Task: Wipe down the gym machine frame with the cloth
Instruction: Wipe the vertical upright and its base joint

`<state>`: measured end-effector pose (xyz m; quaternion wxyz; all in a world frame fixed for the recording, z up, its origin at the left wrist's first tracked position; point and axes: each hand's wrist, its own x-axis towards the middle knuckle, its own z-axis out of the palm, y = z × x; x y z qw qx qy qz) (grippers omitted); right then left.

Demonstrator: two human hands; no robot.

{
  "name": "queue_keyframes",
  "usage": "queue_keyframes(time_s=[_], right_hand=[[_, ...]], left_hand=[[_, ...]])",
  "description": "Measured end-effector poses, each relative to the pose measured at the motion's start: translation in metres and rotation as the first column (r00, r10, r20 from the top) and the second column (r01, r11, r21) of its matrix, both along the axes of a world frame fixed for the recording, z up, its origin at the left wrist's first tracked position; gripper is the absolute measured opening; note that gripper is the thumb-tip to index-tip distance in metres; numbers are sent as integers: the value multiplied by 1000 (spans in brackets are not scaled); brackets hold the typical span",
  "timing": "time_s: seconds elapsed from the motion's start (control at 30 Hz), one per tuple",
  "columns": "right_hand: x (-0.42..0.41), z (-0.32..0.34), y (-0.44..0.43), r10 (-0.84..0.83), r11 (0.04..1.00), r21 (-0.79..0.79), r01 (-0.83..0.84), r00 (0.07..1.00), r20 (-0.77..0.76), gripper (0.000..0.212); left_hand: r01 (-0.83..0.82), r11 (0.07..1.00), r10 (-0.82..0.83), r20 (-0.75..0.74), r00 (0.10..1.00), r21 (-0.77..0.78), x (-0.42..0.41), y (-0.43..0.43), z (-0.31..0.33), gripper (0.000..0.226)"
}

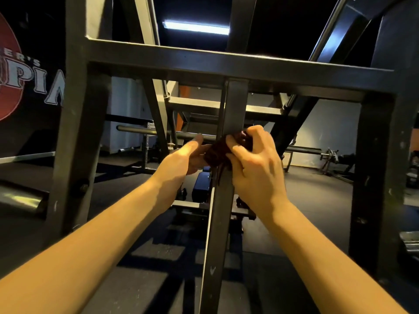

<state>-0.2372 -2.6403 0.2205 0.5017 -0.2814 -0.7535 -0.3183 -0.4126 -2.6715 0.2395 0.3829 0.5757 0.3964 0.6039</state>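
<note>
You looked mid-wipe: the cloth (216, 152) sat bunched against the frame's centre post (223, 211), with your right hand (256, 164) curled round it. Your left hand (186, 157) touched its other side, its fingers hidden, so I cannot tell their grip. The next move was probably a firm drag down the post.

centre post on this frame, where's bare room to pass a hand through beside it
Open gap: right of the centre post, up to the right upright, below the top crossbar. The gap towards the left upright is open too, though a round bar crosses behind it. Crowded mid-post, where left hand and right hand meet the cloth.
</note>
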Motion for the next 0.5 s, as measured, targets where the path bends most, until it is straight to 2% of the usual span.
queue_keyframes(time_s=[0.03, 0.13, 0.2, 0.27, 0.33, 0.37, 0.4, 0.43, 0.5], right_hand=[[-5, -3, 2, 11, 1000, 6, -10, 998, -68, 15], [-5, -63, 7, 97, 994, -36, -100, 993, -62, 16], [4, -104, 2, 90, 991, -110, -82, 993, 78, 23], [14, -105, 2, -2, 998, -65, 14, 985, 174, 29], [15, -72, -1, 27, 1000, -8, -26, 984, 178, 17], [12, -51, -1, 59, 997, 34, -64, 990, 125, 14], [8, -27, -3, 27, 998, 58, -31, 997, 72, 15], [4, -12, -2, 24, 1000, 13, -24, 1000, 13, 15], [-1, -11, 0, 47, 999, 16, -46, 996, -76, 17]], left_hand=[[38, 999, -38, -25, 999, -1, 0, 1, -1, 35], [78, 996, -82, -82, 993, -49, -4, 5, -5, 61], [75, 996, -81, -122, 989, -55, -4, 2, -6, 73], [66, 996, -75, -150, 986, -66, -1, -3, -7, 84], [57, 996, -63, -106, 992, -63, 2, -5, -9, 77], [37, 998, -41, -87, 995, -42, 2, -6, -11, 65], [20, 1000, -21, -67, 998, -18, 4, -9, -12, 52], [-9, 1000, 8, -55, 998, -5, 6, -11, -14, 43], [-32, 999, 32, -39, 999, 1, 7, -12, -18, 37]])
